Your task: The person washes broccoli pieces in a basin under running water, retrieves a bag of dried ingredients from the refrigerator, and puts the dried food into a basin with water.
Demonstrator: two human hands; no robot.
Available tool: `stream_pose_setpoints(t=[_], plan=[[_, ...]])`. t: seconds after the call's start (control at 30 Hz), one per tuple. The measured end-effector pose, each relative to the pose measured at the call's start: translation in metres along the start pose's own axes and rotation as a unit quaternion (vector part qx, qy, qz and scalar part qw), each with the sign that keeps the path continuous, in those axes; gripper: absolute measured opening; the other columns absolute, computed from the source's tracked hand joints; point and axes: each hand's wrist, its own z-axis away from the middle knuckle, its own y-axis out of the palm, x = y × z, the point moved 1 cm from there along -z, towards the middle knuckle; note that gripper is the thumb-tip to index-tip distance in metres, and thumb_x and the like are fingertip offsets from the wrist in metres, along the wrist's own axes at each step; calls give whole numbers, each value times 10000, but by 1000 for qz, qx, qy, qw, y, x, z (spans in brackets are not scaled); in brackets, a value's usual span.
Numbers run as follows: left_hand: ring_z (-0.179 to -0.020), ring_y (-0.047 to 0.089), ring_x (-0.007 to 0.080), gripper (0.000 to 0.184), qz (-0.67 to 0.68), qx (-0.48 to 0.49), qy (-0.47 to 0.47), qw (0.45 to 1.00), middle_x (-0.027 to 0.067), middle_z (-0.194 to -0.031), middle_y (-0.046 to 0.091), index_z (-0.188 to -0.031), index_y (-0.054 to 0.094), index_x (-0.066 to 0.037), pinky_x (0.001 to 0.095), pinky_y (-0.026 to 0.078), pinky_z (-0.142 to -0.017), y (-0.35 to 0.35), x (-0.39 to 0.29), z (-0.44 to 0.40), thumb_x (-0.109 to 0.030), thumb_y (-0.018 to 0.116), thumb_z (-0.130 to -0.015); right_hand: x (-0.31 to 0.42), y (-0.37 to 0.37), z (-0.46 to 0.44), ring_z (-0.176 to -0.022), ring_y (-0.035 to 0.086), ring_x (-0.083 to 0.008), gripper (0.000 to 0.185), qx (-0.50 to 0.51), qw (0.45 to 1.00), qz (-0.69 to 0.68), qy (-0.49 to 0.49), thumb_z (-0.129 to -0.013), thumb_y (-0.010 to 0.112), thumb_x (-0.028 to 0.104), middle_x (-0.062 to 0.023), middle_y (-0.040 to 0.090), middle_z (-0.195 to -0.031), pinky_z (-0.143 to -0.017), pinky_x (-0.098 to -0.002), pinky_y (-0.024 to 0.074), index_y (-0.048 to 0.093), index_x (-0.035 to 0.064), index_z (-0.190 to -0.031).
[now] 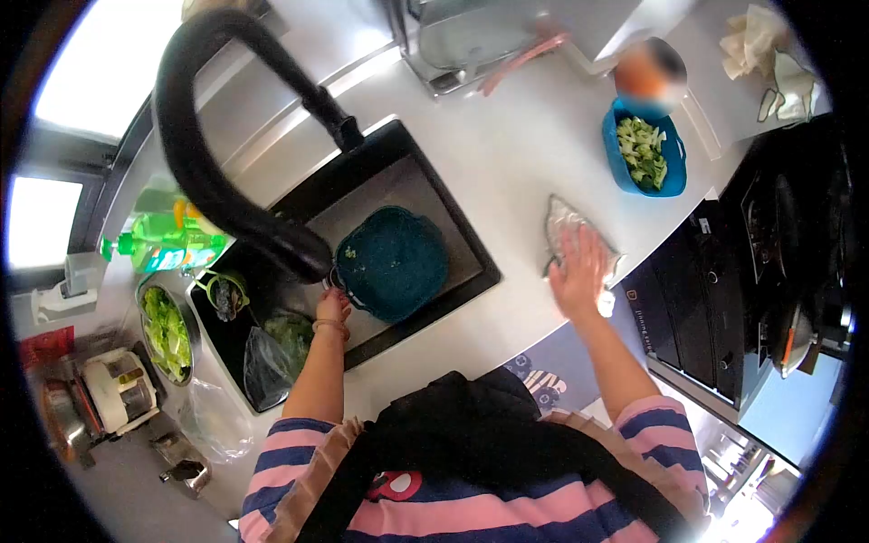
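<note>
My right hand (579, 271) lies flat on a pale cloth (563, 217) with dark edging, pressing it on the white countertop (507, 172). Its fingers are stretched out. Over the black sink (466, 244), my left hand (333, 306) is at the near-left rim of a dark teal basin (398, 262), just below the tip of the black faucet (195, 154). The left fingers look curled, but what they grip is too small to make out. A few green bits cling to the inside of the basin.
Chopped green vegetables fill a blue container (674, 163) at the right. Left of the sink are a green soap bottle (172, 244) and a bowl of leafy greens (166, 335). A plastic bag (267, 366) lies in the sink's left part. The stove (769, 235) stands far right.
</note>
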Motion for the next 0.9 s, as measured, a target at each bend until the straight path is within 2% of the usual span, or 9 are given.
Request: stream_pose_setpoints(t=[0.03, 0.07, 0.17, 0.23, 0.27, 0.37, 0.47, 0.67, 0.9], plan=[[-646, 524, 141, 148, -24, -2, -28, 999, 11, -711, 515, -818, 522, -94, 298, 444, -537, -5, 4, -1, -237, 538, -853, 21, 2, 8, -1351, 132, -344, 690, 9, 1000, -2, -14, -784, 541, 322, -120, 167, -1472, -1078, -509, 107, 263, 197, -1404], [-646, 524, 141, 148, -21, 2, -31, 999, 11, -711, 515, -818, 522, -94, 298, 444, -537, -11, 14, -12, -237, 538, -853, 46, 6, 15, -1356, 91, -362, 722, 35, 999, -6, -12, -776, 543, 325, -135, 133, -1477, -1079, -524, 61, 231, 204, -1415], [-653, 535, 169, 193, -32, 118, -67, 990, 45, -768, 528, -911, 552, -81, 283, 465, -563, -13, 28, -42, -258, 557, -834, 112, 2, 24, -1355, 85, -366, 680, 75, 996, -53, -6, -795, 502, 346, -142, 136, -1473, -1085, -514, 61, 256, 175, -1405], [-779, 549, 198, 375, -241, 103, -75, 962, 90, -961, 559, -1136, 500, -78, 328, 487, -701, -2, 11, -22, -211, 564, -791, 122, 5, 18, -1353, 108, -362, 642, 53, 998, -20, 8, -804, 483, 336, -145, 166, -1464, -1083, -512, 76, 292, 160, -1391], [-923, 545, 239, 437, -191, 144, -107, 965, 105, -1084, 529, -1187, 461, -61, 344, 492, -786, 0, 6, -13, -214, 570, -792, 120, 8, 15, -1350, 121, -357, 632, 45, 999, -18, 9, -801, 485, 328, -145, 182, -1460, -1081, -510, 83, 310, 159, -1384], [-975, 542, 276, 470, -78, 185, -141, 969, 117, -1122, 496, -1222, 410, -32, 381, 488, -850, 10, 16, -13, -195, 559, -807, 121, 10, 18, -1338, 173, -352, 603, 18, 1000, -7, 8, -792, 492, 306, -144, 240, -1443, -1077, -503, 117, 361, 153, -1361], [-1023, 530, 311, 467, -66, 246, -115, 960, 127, -1199, 451, -1231, 383, 5, 407, 498, -864, 15, 33, -27, -158, 540, -823, 124, 10, 16, -1317, 233, -347, 592, -19, 1000, 19, -3, -781, 503, 287, -146, 292, -1418, -1064, -496, 171, 387, 148, -1345], [-998, 545, 319, 449, -106, 259, -71, 957, 175, -1225, 435, -1239, 357, 27, 395, 562, -723, 9, 12, -15, -95, 509, -833, 122, 13, 18, -1318, 236, -335, 590, -34, 999, 23, -6, -767, 518, 283, -135, 296, -1418, -1065, -492, 175, 406, 149, -1330], [-984, 564, 338, 516, -197, 238, -3, 951, 185, -1233, 447, -1326, 260, -23, 451, 558, -676, -16, -44, 45, -52, 425, -838, 122, 13, 19, -1321, 237, -321, 577, -49, 999, 9, -6, -771, 509, 293, -123, 306, -1415, -1068, -486, 177, 415, 158, -1324]])
